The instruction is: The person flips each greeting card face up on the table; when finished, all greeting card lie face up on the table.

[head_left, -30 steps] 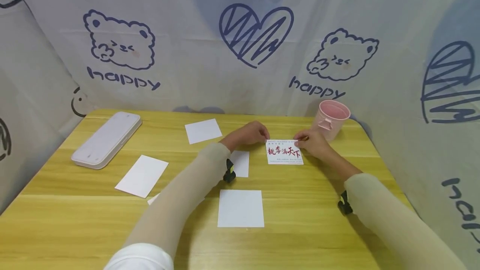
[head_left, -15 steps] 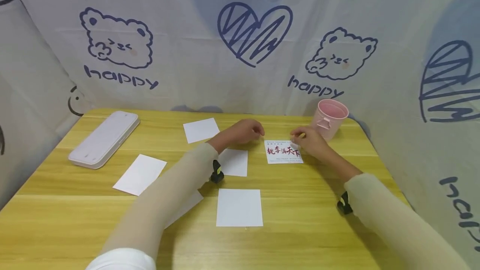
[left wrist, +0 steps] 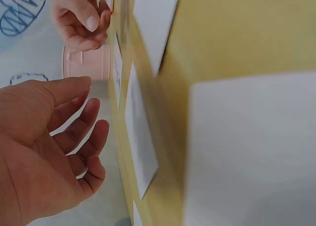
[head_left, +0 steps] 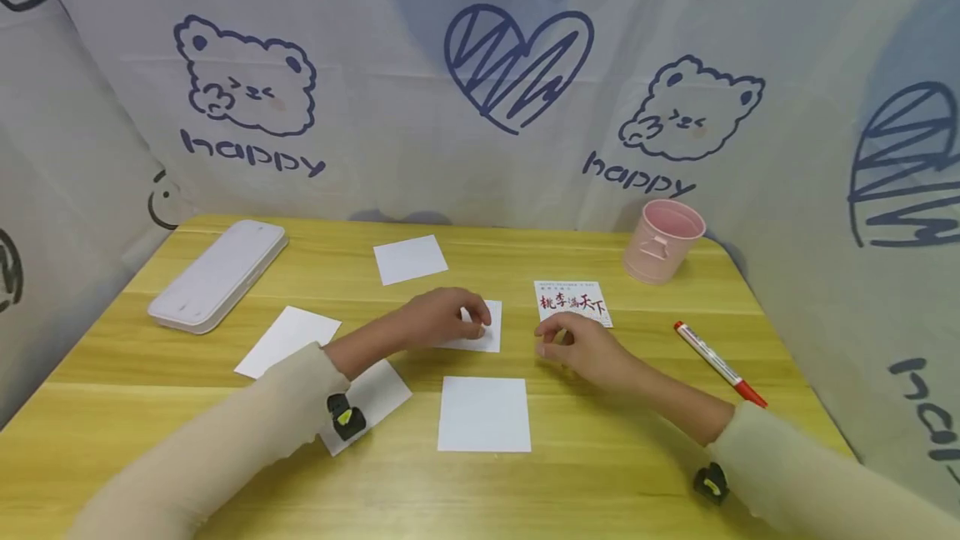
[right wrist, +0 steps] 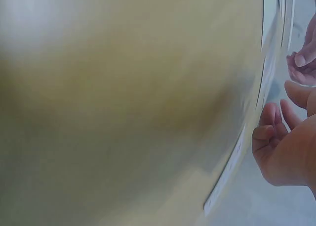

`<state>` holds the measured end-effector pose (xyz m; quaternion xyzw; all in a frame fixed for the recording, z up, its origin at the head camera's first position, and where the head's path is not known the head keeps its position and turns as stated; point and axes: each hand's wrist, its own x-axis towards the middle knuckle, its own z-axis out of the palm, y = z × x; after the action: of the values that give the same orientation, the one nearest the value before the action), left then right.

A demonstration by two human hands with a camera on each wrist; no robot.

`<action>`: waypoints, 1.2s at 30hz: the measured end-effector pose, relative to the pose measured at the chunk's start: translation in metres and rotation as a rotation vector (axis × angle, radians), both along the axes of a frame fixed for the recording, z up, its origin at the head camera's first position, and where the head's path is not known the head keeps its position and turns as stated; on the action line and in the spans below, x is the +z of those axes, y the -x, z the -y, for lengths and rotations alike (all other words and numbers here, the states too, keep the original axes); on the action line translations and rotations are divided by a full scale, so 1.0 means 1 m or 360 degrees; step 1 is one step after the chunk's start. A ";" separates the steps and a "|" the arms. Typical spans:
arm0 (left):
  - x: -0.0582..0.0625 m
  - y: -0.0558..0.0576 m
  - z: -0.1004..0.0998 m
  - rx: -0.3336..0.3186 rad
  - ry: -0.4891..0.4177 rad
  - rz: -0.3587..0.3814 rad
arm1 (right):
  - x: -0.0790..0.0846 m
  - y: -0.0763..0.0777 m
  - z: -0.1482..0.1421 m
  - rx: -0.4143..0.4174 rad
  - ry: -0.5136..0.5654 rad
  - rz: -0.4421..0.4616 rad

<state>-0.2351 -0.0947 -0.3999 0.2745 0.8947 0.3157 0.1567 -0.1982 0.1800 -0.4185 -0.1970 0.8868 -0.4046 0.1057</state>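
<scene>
My left hand (head_left: pixel 442 319) hovers over a blank white card (head_left: pixel 487 336), covering part of it, its fingers loosely curved with nothing between them. In the left wrist view, that left hand (left wrist: pixel 54 147) shows an empty palm and spread fingers. My right hand (head_left: pixel 585 348) is in the air just in front of a card with red Chinese characters (head_left: pixel 573 300), overlapping its lower edge in the head view. Its fingers are relaxed and hold nothing, as the right hand (right wrist: pixel 286 142) also shows in the right wrist view. Nearest to both hands at the front lies a square white card (head_left: pixel 483 415).
A red-capped marker (head_left: pixel 720 363) lies right of my right hand. Behind it stands a pink bucket (head_left: pixel 660 248). More white cards lie at the back (head_left: pixel 410 259), left (head_left: pixel 288 336) and under my left forearm (head_left: pixel 382 394). A white pencil case (head_left: pixel 217 273) is at far left.
Both hands have let go of the printed card, leaving it on the table, and have drawn back toward the front. The left moved left as well. The marker has come into sight.
</scene>
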 end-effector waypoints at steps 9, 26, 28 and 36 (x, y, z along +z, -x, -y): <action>0.000 -0.045 0.031 -0.0031 -0.0009 -0.0049 | -0.007 -0.041 0.017 -0.0057 -0.0066 0.0051; -0.012 -0.065 0.042 -0.0024 0.0227 -0.0032 | -0.013 -0.055 0.033 -0.0194 -0.0363 -0.0046; -0.013 -0.064 0.042 -0.0025 0.0220 -0.0005 | -0.013 -0.056 0.033 -0.0192 -0.0375 -0.0052; -0.010 -0.060 0.043 0.0001 0.0002 0.0267 | -0.010 -0.054 0.032 -0.0194 -0.0315 -0.0009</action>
<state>-0.1747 -0.1381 -0.4099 0.2467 0.8787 0.3370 0.2312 -0.1444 0.1478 -0.4280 -0.1325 0.9330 -0.3201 0.0974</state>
